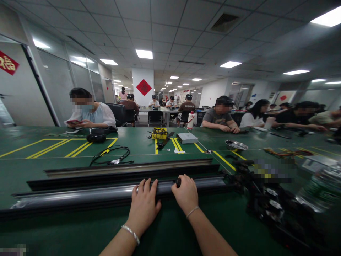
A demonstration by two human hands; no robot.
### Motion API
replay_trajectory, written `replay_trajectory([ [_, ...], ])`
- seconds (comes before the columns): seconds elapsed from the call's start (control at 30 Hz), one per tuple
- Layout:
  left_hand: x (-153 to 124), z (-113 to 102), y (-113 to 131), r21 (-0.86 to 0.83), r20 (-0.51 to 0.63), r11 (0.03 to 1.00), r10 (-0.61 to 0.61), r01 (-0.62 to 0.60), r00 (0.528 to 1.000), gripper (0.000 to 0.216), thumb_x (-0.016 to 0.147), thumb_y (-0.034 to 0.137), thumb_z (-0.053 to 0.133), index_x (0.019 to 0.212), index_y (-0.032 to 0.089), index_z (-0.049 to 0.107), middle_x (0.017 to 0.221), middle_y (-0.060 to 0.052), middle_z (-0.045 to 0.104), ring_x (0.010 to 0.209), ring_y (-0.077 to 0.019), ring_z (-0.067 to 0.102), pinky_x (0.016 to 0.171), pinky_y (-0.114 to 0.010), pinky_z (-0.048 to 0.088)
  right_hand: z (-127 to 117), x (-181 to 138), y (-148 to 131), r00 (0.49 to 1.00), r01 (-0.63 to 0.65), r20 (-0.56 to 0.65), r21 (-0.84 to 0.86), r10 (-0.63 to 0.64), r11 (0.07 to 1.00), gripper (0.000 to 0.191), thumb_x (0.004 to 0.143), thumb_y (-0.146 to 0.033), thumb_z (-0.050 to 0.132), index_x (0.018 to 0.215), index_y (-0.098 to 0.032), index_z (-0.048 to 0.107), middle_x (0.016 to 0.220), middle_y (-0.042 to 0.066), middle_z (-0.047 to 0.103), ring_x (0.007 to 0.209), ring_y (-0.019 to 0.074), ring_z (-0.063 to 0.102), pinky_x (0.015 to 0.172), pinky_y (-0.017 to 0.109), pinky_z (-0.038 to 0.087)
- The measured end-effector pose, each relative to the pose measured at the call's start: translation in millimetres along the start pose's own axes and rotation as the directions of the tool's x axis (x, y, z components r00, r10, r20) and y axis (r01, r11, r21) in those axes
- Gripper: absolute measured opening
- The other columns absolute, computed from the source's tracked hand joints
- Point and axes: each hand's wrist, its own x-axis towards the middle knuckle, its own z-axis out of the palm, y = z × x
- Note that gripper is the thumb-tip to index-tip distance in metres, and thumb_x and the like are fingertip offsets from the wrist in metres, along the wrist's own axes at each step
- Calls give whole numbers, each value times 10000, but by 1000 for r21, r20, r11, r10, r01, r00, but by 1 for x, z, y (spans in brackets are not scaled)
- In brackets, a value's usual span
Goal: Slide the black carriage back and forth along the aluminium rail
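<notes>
A long dark metal rail (80, 197) runs left to right across the green table (32, 170) in front of me. My left hand (144, 206) lies on the rail with its fingers stretched flat over the top. Just to its right, my right hand (186, 193) rests against the same rail, fingers curled around a small black knob (178, 182). A second rail (128, 166) lies parallel behind the first one.
Black cable (112, 156), a yellow-black device (160, 133), a grey box (187, 138) and a metal bowl (236, 145) lie further back. Dark parts and a plastic bottle (319, 188) crowd the right. Several people sit along the far edge of the table.
</notes>
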Motion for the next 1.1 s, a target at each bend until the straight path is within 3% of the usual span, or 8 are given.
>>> replay_trajectory([
  [0.43,0,0,0,-1,16,1000,-8,8,1000,555,749,336,497,1291,247,417,1322,-94,451,1244,-277,323,1016,-472,204,-4,0,1,1000,23,-4,-15,-23,1000,86,682,-205,482,739,-192,546,830,60,618,898,204,541,843,312,340],
  [0.6,0,1,-2,6,-2,1000,10,-10,1000,564,753,352,502,1299,250,405,1315,-97,452,1239,-276,327,1005,-467,223,2,-1,6,996,65,-55,3,-65,998,190,692,-208,486,873,-175,533,1015,86,602,991,210,522,883,308,327],
  [0.77,0,3,-3,8,-9,1000,27,-27,1000,567,752,358,509,1299,250,406,1310,-97,457,1235,-280,330,1002,-470,225,2,-3,6,998,21,-51,-43,-23,999,142,696,-245,505,826,-191,493,825,50,584,860,203,542,787,299,356],
  [1.1,0,2,-2,7,-25,1000,22,-22,999,560,752,354,512,1293,248,413,1304,-98,461,1230,-279,336,1001,-468,229,-1,0,2,999,3,-34,-100,-7,995,73,711,-251,499,748,-199,464,831,61,574,880,205,525,804,308,340],
])
